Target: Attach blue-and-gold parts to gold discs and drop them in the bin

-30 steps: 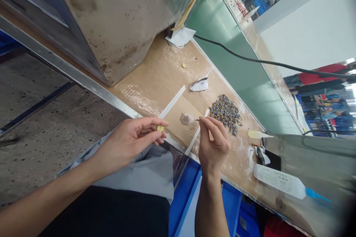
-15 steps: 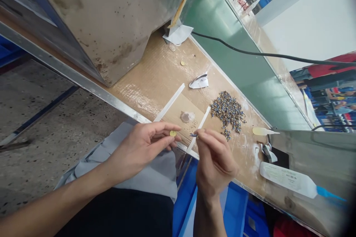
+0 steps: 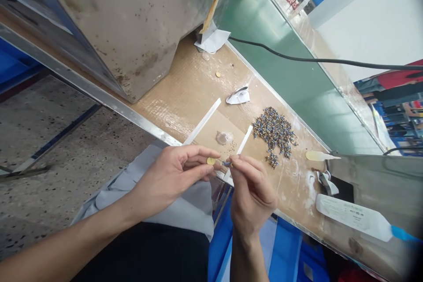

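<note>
Between the thumb and fingers of my left hand (image 3: 178, 169) is a small round yellow disc (image 3: 210, 161). My right hand (image 3: 253, 189) pinches a small blue piece (image 3: 226, 163) with a brassy part at its fingertips, close beside the disc; whether the two touch I cannot tell. Both hands are over the front edge of the bench. Behind them on the brown board lie a small clear round dish (image 3: 224, 137) and a scatter of tiny grains (image 3: 233, 146). To the right is a heap of small blue and brass-coloured pieces (image 3: 276, 132).
A large stained metal box (image 3: 132, 22) stands at the bench's left. Folded white paper (image 3: 238, 95) and another yellow disc (image 3: 218, 74) lie farther back. At right are a small yellowish bottle (image 3: 319, 155) and a white bottle (image 3: 353, 216). A black cable (image 3: 297, 58) crosses behind.
My right hand has moved left with the blue piece, bringing it close to the yellow disc. My left hand still holds the disc and has shifted slightly. The view has moved a little.
</note>
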A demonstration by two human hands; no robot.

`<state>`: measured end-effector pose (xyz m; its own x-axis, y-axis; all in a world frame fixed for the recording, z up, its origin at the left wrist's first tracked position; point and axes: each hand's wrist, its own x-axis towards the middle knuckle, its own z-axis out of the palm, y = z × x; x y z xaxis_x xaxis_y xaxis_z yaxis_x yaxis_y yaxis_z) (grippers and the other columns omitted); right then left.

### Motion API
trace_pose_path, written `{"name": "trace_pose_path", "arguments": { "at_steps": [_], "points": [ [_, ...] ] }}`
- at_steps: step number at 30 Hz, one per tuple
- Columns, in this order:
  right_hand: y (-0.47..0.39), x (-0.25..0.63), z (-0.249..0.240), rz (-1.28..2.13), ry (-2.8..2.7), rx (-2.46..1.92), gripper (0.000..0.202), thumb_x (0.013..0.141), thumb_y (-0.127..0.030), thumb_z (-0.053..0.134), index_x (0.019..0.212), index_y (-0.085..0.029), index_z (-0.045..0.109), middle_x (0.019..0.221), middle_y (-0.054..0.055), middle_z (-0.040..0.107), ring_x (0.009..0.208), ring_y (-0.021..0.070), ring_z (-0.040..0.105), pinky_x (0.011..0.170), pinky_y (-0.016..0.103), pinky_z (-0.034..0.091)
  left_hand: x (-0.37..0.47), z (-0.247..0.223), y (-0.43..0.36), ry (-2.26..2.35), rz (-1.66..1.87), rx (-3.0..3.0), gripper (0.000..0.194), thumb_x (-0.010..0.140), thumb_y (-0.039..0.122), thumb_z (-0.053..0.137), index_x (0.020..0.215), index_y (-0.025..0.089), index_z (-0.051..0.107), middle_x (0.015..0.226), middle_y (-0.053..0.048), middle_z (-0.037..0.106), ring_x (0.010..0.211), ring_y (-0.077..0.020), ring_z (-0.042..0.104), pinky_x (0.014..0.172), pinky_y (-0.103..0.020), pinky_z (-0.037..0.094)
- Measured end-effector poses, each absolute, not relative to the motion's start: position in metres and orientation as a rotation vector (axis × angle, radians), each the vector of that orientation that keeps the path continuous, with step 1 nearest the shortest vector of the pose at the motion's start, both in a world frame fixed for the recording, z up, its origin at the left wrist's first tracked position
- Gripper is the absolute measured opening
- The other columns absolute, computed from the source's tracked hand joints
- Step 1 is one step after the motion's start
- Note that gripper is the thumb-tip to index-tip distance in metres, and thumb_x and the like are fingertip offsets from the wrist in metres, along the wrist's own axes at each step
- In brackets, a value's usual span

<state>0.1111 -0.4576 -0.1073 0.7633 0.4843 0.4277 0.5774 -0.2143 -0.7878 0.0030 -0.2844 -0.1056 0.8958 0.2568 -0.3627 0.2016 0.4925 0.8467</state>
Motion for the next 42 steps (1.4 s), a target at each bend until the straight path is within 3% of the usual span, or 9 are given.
{"name": "trace_pose_path", "arguments": {
  "at_steps": [8, 18, 28, 36, 42],
  "points": [
    [-0.457, 0.102, -0.106, -0.016, -0.760, -1.844, 0.020, 0.105, -0.015, 0.082, 0.115, -0.031, 0.089, 0.115, 0.004, 0.085, 0.109, 0.0218, 0.083, 0.092, 0.035, 0.071, 0.006, -0.106, -0.292, 0.625, 0.160, 1.237, 0.021, 0.089, 0.032, 0.096, 0.101, 0.024, 0.082, 0.091, 0.001, 0.090, 0.091, -0.0228, 0.089, 0.082, -0.028, 0.071],
    [-0.456, 0.092, -0.111, -0.037, -0.754, -1.827, 0.025, 0.104, -0.012, 0.083, 0.119, -0.031, 0.088, 0.119, 0.003, 0.085, 0.109, 0.0200, 0.083, 0.094, 0.032, 0.070, 0.003, -0.111, -0.300, 0.553, 0.347, 1.493, 0.018, 0.096, 0.026, 0.092, 0.097, 0.029, 0.074, 0.090, 0.011, 0.087, 0.087, -0.0142, 0.088, 0.078, -0.020, 0.069],
    [-0.455, 0.093, -0.108, -0.086, -0.822, -1.864, 0.023, 0.104, -0.012, 0.083, 0.118, -0.030, 0.088, 0.118, 0.003, 0.085, 0.107, 0.0200, 0.084, 0.094, 0.032, 0.071, 0.003, -0.113, -0.301, 0.530, 0.392, 1.567, 0.020, 0.097, 0.025, 0.092, 0.098, 0.028, 0.072, 0.090, 0.010, 0.087, 0.088, -0.0149, 0.088, 0.077, -0.021, 0.069],
    [-0.455, 0.092, -0.109, -0.111, -0.847, -1.863, 0.025, 0.103, -0.008, 0.082, 0.118, -0.028, 0.088, 0.117, 0.004, 0.085, 0.105, 0.0205, 0.084, 0.092, 0.032, 0.072, 0.003, -0.111, -0.302, 0.513, 0.385, 1.560, 0.020, 0.098, 0.022, 0.091, 0.099, 0.027, 0.072, 0.093, 0.013, 0.086, 0.085, -0.0091, 0.086, 0.077, -0.014, 0.065],
    [-0.452, 0.090, -0.107, -0.245, -0.989, -1.866, 0.033, 0.101, 0.000, 0.079, 0.122, -0.025, 0.087, 0.119, 0.005, 0.085, 0.105, 0.0201, 0.084, 0.095, 0.033, 0.071, 0.003, -0.111, -0.303, 0.525, 0.381, 1.595, 0.016, 0.101, 0.024, 0.089, 0.103, 0.029, 0.073, 0.097, 0.014, 0.089, 0.095, -0.0093, 0.088, 0.081, -0.011, 0.065]
  ]
}}
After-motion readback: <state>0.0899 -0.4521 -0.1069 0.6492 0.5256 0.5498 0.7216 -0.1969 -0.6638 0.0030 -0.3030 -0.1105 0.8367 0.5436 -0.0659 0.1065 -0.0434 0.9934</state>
